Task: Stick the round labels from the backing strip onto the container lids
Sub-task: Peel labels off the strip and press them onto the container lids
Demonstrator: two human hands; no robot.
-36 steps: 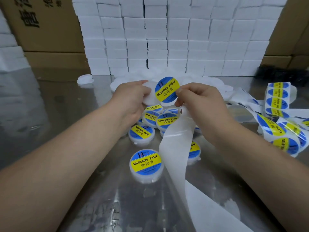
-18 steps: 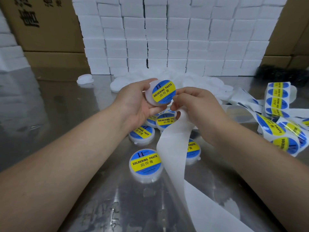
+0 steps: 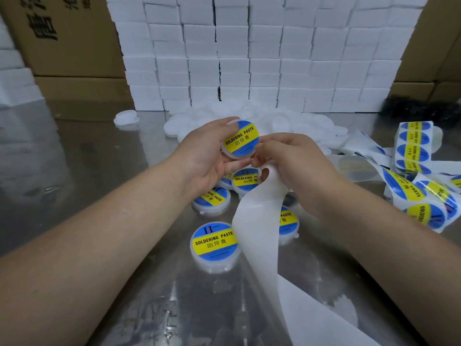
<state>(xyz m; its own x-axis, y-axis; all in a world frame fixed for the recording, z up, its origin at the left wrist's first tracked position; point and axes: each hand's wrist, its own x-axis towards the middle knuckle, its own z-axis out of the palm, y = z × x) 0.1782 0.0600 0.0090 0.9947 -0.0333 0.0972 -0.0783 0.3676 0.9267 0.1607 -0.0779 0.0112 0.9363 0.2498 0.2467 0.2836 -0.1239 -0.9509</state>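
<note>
My left hand [image 3: 207, 156] grips a white round container [image 3: 240, 139] by its rim, thumb on top and fingers below. Its lid carries a blue and yellow round label [image 3: 242, 138] reading SOLDERING PASTE. My right hand [image 3: 291, 161] is beside it, fingertips touching the lid's lower right edge while holding the empty white backing strip [image 3: 257, 221], which trails down toward me. Several labelled containers [image 3: 214, 243] lie on the metal table below my hands.
A pile of unlabelled white lids [image 3: 294, 121] lies behind my hands, and one more lid [image 3: 126, 117] sits at the left. Strips with unused labels [image 3: 414, 146] are heaped at the right. Stacked white boxes [image 3: 249, 58] and cardboard cartons [image 3: 67, 38] close the back.
The label went from held up between both hands onto the container lid. My left hand now holds the labelled container slightly higher, and my right fingertips have slid to its lower edge.
</note>
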